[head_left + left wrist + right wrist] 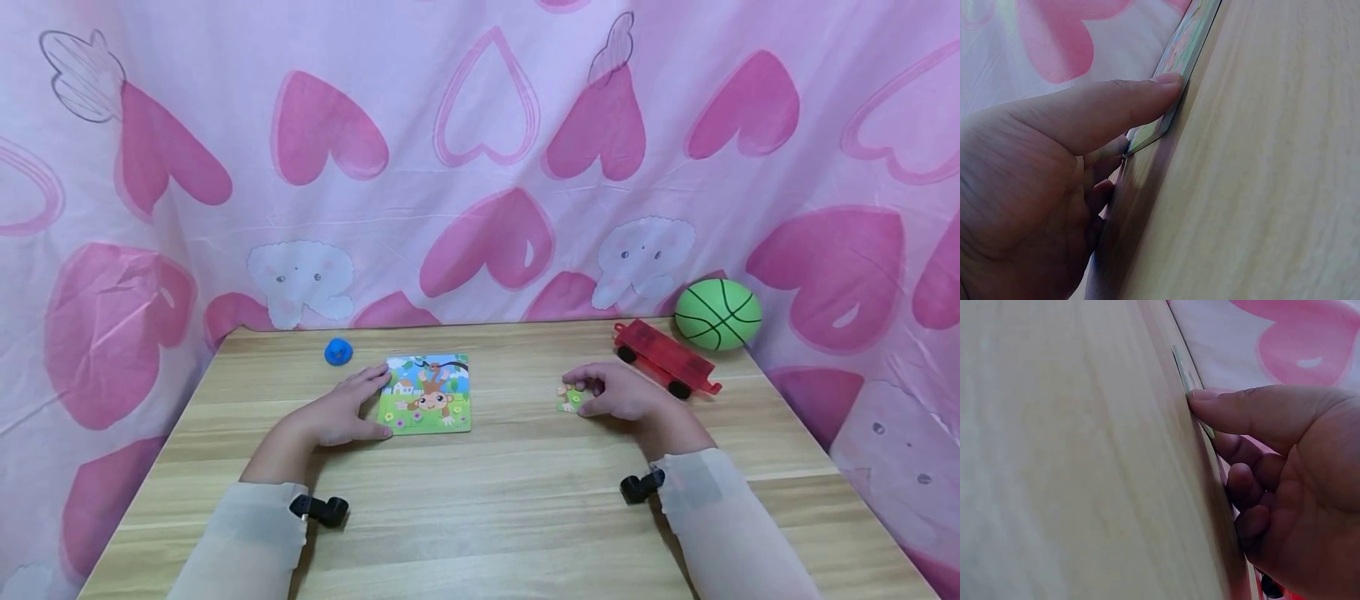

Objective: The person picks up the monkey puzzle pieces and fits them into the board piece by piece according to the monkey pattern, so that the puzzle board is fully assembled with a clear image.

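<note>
A square picture puzzle (425,396) with a monkey hanging from a branch lies flat on the table. My left hand (348,412) holds it from the left side, thumb on the front edge near the corner and fingers at the far left corner. In the left wrist view, the thumb (1141,103) presses the puzzle's edge. Further right, a small puzzle piece (565,398), green with part of a picture, lies close to the tabletop. My right hand (615,392) pinches its right side between thumb and fingers; its other fingers are curled in the right wrist view.
A small blue toy (338,352) sits beyond the left hand. Behind the right hand stand a red toy wagon (663,354) with black wheels and a green ball (718,314) with black lines. A pink heart-patterned curtain (480,167) hangs along the wooden table's (480,517) back edge.
</note>
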`<state>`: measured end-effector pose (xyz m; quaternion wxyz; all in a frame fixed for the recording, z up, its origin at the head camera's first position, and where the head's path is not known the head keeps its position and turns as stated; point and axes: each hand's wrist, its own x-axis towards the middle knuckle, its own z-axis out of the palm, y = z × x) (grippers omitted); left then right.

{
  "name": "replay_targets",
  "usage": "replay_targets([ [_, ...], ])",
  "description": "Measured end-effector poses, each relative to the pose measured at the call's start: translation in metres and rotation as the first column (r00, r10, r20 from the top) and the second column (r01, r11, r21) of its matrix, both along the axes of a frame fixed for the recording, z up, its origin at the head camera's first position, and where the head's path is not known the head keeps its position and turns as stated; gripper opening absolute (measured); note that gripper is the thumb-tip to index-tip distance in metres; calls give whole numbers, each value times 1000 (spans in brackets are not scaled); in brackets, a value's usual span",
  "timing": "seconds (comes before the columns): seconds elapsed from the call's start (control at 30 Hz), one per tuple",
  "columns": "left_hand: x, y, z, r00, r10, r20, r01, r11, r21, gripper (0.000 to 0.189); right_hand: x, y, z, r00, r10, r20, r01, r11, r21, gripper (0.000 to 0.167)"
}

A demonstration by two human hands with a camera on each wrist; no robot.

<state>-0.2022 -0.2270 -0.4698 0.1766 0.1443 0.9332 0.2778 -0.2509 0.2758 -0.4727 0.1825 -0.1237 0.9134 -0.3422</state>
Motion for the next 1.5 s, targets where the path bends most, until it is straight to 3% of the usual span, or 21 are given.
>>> replay_targets([
  [0.17,0,0,-1,1000,-1,-1,1,1000,-3,105,2,-4,1,1000,-3,-14,3,999,36,56],
  [0.37,0,1,-1,1000,-1,0,1,1000,0,105,7,-19,9,998,4,-56,-1,998,58,39],
  [0.5,0,-1,-1,1000,-5,-8,5,1000,-2,105,9,-36,15,1000,-18,-14,17,1000,-21,29],
  [0.7,-1,-1,-3,1000,-9,-14,9,1000,-6,105,8,-69,22,1000,3,12,-1,991,-133,32],
  [0.93,-1,0,-2,1000,-6,-11,6,1000,-6,104,3,-113,24,997,73,-8,-73,972,-223,31],
  [1.17,0,1,-2,1000,-12,0,12,1000,12,106,1,-152,28,987,144,-65,-156,953,-260,34],
  [1.5,-1,0,-3,1000,-16,-6,16,1000,10,106,-4,-193,19,972,215,-94,-233,934,-272,33],
])
